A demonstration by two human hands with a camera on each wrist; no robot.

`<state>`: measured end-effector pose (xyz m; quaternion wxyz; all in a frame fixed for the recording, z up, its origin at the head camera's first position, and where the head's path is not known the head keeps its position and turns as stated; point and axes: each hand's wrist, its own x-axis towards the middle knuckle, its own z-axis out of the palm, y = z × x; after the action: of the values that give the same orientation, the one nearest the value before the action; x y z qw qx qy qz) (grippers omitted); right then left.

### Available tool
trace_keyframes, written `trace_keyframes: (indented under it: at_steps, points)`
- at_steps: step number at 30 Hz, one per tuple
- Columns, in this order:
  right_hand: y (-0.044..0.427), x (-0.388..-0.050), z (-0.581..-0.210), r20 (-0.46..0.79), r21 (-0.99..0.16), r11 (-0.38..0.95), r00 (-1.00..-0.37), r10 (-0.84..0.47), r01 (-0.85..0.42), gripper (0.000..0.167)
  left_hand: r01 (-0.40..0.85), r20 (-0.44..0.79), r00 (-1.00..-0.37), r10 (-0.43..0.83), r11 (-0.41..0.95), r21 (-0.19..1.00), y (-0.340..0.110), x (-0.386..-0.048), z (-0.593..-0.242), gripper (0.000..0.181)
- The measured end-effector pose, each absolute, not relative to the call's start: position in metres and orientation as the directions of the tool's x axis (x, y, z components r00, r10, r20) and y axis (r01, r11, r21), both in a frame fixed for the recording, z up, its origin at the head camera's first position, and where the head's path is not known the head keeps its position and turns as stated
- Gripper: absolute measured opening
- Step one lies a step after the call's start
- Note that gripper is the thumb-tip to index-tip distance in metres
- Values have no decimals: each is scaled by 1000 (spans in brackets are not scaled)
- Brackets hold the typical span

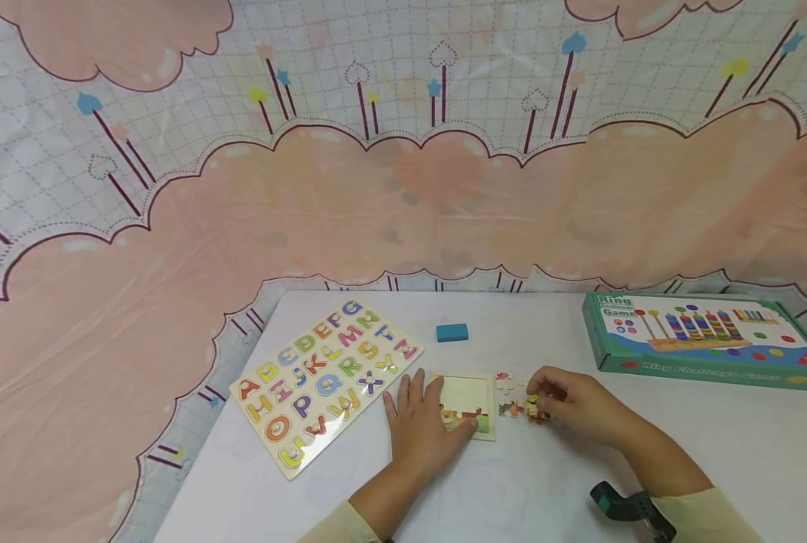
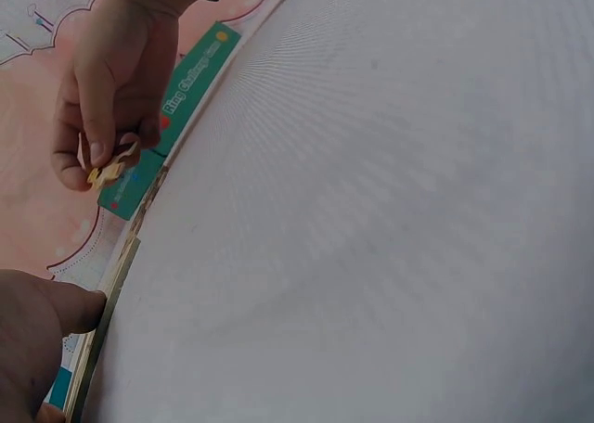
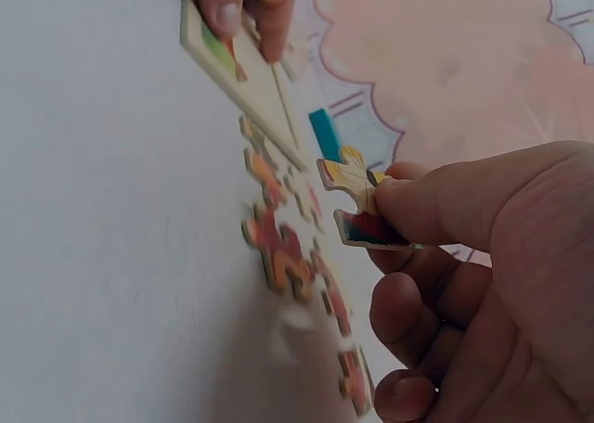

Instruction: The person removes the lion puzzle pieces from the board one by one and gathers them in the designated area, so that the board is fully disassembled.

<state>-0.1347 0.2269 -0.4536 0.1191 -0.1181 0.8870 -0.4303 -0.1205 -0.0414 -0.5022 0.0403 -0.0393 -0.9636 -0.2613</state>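
My right hand [image 1: 583, 403] pinches a wooden jigsaw piece [image 3: 357, 186] between thumb and fingertips, lifted above the table in the right wrist view. The piece shows yellow, red and dark green print. With fingers spread, my left hand [image 1: 420, 430] rests on the left and lower edge of a shallow wooden puzzle tray [image 1: 491, 403]. Along the tray's bottom lies a printed strip in green and red; above that its pale base shows. Several loose jigsaw pieces [image 3: 278, 251] lie on the table just right of the tray, under and beside my right hand.
A wooden alphabet board [image 1: 322, 437] with colourful letters lies at the left. A small blue block [image 1: 452, 332] sits behind the tray. At the back right is a green Ring Challenge Game box [image 1: 709, 339]. The white table [image 1: 512, 490] meets a patterned cloth behind.
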Motion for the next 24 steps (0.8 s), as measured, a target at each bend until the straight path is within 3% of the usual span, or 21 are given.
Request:
trace_keyframes:
  at_steps: [15, 24]
  points:
    - [269, -126, -466, -32, -733, 655, -951, -307, -187, 12, 90, 90, -995, 52, 857, 507, -41, -121, -502, 84]
    - [278, -127, -471, -44, -725, 668, -957, -287, -167, 15, 102, 111, -992, 52, 855, 509, -42, -122, -506, 85]
